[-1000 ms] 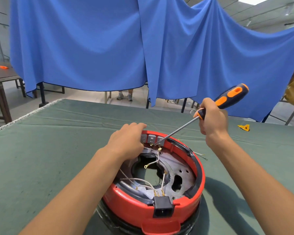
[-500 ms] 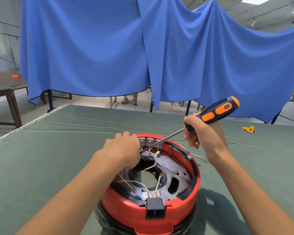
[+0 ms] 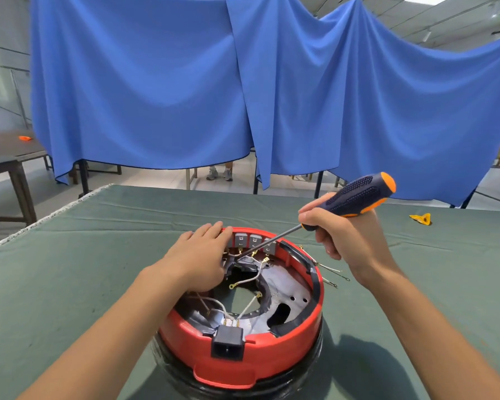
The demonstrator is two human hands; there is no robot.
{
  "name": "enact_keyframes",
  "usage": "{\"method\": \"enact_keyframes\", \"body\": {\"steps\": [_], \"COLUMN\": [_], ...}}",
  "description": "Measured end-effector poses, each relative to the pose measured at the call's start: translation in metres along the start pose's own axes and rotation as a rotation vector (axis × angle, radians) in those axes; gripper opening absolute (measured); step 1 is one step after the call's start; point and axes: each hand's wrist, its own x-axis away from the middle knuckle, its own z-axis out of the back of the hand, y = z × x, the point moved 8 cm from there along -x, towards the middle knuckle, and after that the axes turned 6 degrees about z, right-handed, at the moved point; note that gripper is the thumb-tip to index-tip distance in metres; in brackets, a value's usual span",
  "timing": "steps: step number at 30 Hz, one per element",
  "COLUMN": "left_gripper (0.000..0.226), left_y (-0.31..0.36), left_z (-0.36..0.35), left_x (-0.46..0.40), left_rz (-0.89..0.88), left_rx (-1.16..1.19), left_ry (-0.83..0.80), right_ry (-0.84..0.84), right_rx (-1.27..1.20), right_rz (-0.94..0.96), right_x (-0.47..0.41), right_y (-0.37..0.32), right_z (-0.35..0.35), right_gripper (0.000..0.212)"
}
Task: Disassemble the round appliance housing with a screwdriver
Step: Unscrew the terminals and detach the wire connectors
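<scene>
A round red appliance housing (image 3: 300, 339) stands upside down on the green table, its inside open and showing a metal plate, white wires and a black power socket (image 3: 227, 343). My left hand (image 3: 198, 259) rests flat on the housing's far left rim, fingers stretched out. My right hand (image 3: 345, 235) grips the black and orange screwdriver (image 3: 355, 196) by the handle. Its long shaft slants down to the left, and the tip sits among the wire terminals just below the grey clips (image 3: 253, 242) on the far inner wall.
The green cloth-covered table (image 3: 70, 278) spreads wide on both sides. Loose thin wires (image 3: 331, 274) lie just right of the housing. A small yellow piece (image 3: 422, 218) lies at the far right. Blue drapes hang behind, and a dark table (image 3: 3, 160) stands at left.
My left hand has uncurled and now lies flat on the rim. My right hand has moved the screwdriver tip left, deeper among the terminals, with the handle lower.
</scene>
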Motion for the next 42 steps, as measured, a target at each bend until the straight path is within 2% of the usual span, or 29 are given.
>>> {"method": "enact_keyframes", "body": {"steps": [3,7,15,28,34,42], "left_gripper": [0.07,0.07,0.069,0.069,0.068,0.067], "left_y": [0.0,0.0,0.0,0.0,0.0,0.0], "left_z": [0.001,0.0,0.002,0.003,0.003,0.007], "left_x": [-0.004,-0.003,-0.003,-0.004,-0.004,-0.003], "left_rz": [-0.02,-0.023,-0.016,-0.01,-0.01,-0.024], "left_rx": [0.029,0.041,0.072,0.08,0.1,0.156], "left_ry": [0.021,0.036,0.063,0.078,0.073,0.091], "right_ry": [0.157,0.267,0.446,0.459,0.43,0.356], "right_rx": [0.021,0.001,-0.072,-0.056,-0.035,0.025], "right_rz": [0.148,0.239,0.251,0.224,0.231,0.231], "right_x": [0.011,0.026,0.028,0.032,0.03,0.015], "right_y": [-0.01,-0.012,-0.017,-0.001,0.001,-0.001], "right_z": [-0.004,-0.011,0.01,0.005,0.003,0.001], "right_gripper": [0.017,0.021,0.015,0.015,0.012,0.021]}}
